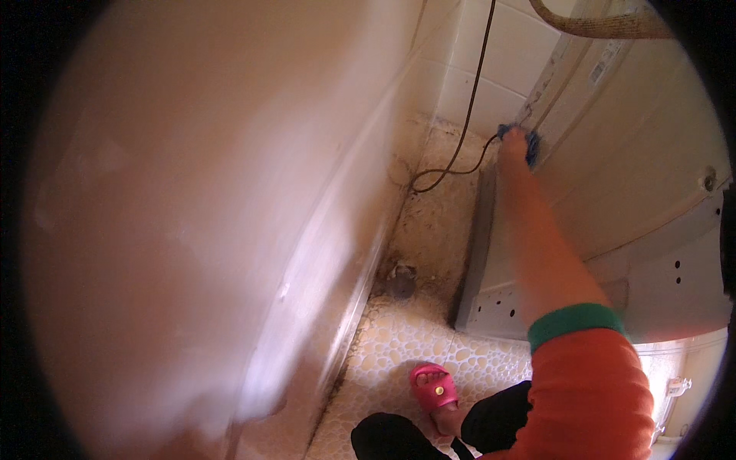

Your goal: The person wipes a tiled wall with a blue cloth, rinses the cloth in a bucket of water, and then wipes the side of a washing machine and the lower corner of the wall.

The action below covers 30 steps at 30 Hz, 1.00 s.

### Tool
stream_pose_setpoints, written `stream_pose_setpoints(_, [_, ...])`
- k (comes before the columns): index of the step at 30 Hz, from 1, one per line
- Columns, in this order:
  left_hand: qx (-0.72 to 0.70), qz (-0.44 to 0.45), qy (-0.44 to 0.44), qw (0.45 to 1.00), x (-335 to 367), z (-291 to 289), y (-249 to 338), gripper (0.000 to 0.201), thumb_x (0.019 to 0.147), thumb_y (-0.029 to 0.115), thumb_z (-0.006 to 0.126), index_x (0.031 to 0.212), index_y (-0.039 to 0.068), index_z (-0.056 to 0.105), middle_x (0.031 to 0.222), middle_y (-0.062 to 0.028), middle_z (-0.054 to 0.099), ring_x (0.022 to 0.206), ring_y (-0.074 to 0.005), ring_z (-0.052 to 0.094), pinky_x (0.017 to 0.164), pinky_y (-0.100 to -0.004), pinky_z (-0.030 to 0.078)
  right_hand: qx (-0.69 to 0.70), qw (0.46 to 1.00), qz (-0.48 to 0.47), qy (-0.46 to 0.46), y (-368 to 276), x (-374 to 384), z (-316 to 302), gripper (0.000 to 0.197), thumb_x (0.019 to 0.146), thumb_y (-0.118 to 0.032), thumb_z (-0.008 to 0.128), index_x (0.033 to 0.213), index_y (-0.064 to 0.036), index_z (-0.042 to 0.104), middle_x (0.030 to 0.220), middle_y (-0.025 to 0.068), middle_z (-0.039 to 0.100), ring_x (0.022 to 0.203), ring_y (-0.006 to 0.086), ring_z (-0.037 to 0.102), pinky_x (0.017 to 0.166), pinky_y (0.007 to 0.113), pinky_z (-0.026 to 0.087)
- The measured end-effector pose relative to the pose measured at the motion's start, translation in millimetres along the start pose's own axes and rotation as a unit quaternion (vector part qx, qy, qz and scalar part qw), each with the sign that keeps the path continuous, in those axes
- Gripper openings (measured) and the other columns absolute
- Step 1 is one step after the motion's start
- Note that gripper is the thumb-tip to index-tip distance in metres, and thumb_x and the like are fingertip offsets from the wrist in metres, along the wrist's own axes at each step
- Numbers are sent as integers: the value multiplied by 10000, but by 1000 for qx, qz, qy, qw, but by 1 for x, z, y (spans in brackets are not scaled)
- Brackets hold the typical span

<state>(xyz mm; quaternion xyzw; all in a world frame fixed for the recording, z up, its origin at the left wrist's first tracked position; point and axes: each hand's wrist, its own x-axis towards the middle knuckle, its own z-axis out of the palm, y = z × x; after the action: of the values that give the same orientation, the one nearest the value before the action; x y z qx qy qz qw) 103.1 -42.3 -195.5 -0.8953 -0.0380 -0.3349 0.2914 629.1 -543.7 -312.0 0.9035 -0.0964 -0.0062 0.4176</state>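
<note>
My right arm, in an orange sleeve with a green cuff, stretches out toward the far right. At its end my right hand (pixel 515 144) is closed on a dark blue cloth (pixel 533 147), which bunches out around the fingers. The cloth lies against the lower far edge of a large off-white appliance panel (pixel 629 169). Right beside the hand runs a thin black cord (pixel 474 96), whose loop rests on the floor. Most of the fingers are hidden by the cloth and the hand's own back. My left hand does not show.
A tall pale wall or panel (pixel 192 192) fills the left side. Between it and the appliance is a narrow, stained floor strip with a round drain (pixel 401 282). A ribbed hose (pixel 606 27) curves at the top right. My foot in a pink slipper (pixel 434 386) stands on pebble-patterned tiles (pixel 391 337).
</note>
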Motion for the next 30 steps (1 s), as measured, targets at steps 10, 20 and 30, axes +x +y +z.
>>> stream_pose_setpoints(10, [-31, -8, 17, 999, -7, -9, -7, 254, 744, 103, 596, 997, 113, 575, 1056, -138, 543, 1019, -332, 485, 883, -458, 343, -13, 962, -205, -181, -73, -157, -11, 415, 859, -294, 374, 1194, -76, 482, 1232, 71, 439, 1161, 270, 337, 967, 407, 238])
stream_pose_setpoints(20, [-154, 37, -7, 987, -11, -32, -10, 285, 756, 136, 528, 1036, 165, 574, 1167, -58, 513, 1115, -306, 438, 913, -497, 295, -80, 988, -16, -128, 68, -179, -127, 506, 865, -361, 383, 1301, -109, 342, 1388, 94, 232, 1282, 289, 179, 1029, 482, 90])
stream_pose_setpoints(30, [-73, -24, 135, 988, 4, -33, 2, 267, 722, 97, 546, 952, 218, 602, 1078, -12, 579, 892, -288, 534, 757, -381, 323, -179, 966, -104, 153, 241, -308, -321, 196, 704, -198, 560, 834, -84, 654, 1050, 133, 545, 1018, 304, 456, 722, 442, 403])
